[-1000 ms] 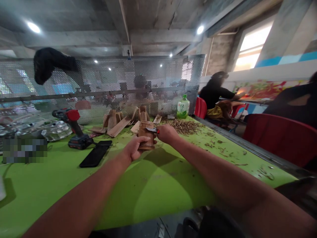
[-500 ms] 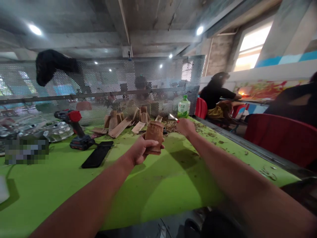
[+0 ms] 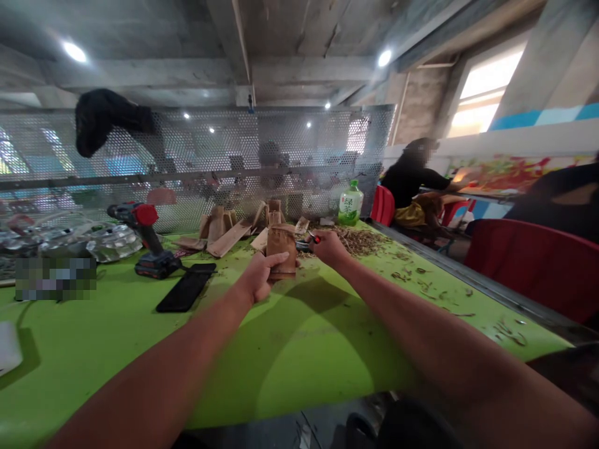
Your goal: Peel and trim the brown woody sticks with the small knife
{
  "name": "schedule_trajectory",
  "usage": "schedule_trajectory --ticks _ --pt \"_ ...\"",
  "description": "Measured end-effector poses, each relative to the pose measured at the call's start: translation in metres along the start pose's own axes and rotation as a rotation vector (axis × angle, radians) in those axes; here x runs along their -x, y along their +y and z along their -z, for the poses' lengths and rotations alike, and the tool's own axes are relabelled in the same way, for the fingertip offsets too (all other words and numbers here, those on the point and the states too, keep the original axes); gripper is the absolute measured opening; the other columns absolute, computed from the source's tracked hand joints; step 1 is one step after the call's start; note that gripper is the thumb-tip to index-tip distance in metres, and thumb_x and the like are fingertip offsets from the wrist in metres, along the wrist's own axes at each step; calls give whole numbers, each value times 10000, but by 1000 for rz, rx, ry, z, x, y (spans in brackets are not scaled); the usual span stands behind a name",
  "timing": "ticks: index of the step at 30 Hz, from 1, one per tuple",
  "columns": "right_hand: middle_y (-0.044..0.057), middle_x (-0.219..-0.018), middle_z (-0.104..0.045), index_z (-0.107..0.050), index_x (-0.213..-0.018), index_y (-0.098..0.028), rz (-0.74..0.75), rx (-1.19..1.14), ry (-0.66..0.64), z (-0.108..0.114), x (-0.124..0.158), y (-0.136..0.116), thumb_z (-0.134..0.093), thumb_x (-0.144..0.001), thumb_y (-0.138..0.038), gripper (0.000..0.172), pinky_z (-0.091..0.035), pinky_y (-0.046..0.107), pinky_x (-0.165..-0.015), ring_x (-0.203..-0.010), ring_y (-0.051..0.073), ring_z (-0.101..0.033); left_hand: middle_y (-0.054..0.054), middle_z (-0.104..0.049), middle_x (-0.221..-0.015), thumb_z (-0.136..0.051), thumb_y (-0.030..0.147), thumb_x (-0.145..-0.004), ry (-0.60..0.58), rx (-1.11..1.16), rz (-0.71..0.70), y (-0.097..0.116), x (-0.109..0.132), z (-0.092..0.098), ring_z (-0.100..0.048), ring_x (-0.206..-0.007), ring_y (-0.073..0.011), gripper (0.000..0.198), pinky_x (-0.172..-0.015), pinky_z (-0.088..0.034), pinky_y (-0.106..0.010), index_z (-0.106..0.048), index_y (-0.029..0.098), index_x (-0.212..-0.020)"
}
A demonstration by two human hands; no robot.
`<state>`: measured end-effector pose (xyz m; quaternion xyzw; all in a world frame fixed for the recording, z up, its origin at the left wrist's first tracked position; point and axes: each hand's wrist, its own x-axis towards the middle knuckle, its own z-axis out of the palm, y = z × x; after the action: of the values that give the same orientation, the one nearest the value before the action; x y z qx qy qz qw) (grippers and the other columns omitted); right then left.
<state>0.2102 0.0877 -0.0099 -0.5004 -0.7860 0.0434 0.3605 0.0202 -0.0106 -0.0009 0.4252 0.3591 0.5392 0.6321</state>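
My left hand (image 3: 262, 274) is closed around a short, wide piece of brown bamboo (image 3: 281, 249), thumb across its front, holding it upright above the green table. Just to its right, my right hand (image 3: 331, 248) is wrapped around a small knife (image 3: 317, 239) with red on its handle. The blade is hard to make out and points left toward the upper part of the bamboo piece; whether it touches cannot be seen. Behind the left hand, several split bamboo pieces (image 3: 230, 238) lean and lie in a pile. Thin shavings (image 3: 362, 240) are heaped beyond the right hand.
A cordless drill (image 3: 148, 240) stands left, near a black phone (image 3: 187, 288) and shiny metal parts (image 3: 112, 244). A green-capped drink bottle (image 3: 350, 204) stands at the back right. A perforated metal screen (image 3: 187, 149) closes off the rear. Other people sit at right near red chairs (image 3: 528, 262).
My right hand has come left and slightly down with the knife, close to the bamboo piece. The left hand and bamboo have shifted a little left. The view has turned slightly.
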Motion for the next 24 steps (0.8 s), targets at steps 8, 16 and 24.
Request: schedule_trajectory --ticks 8,16,24 --pt "74 -828 -725 -720 -869 -185 50 315 -134 4 10 -27 -536 -825 -271 208 -341 233 -614 -710 162 -606 -100 -762 -886 -698 132 -758 -13 64 -1 -2 -4 4 -728 -750 -220 286 -707 -601 -351 -681 133 -1044" --pt "136 -915 -738 -731 -981 -175 -7 460 -151 8 9 -36 -492 -889 -261 270 -447 255 -712 -834 218 -686 -106 -766 -876 -671 99 -761 14 -12 11 1 -2 2 -734 -762 -219 296 -706 -604 -331 -670 134 -1055" --pt "136 -923 -741 -727 -992 -162 -51 457 -101 12 0 -17 -479 -904 -253 278 -416 243 -688 -826 205 -682 -106 -762 -841 -646 108 -764 -31 -19 25 3 -3 -4 -729 -750 -223 226 -704 -595 -325 -695 136 -983"
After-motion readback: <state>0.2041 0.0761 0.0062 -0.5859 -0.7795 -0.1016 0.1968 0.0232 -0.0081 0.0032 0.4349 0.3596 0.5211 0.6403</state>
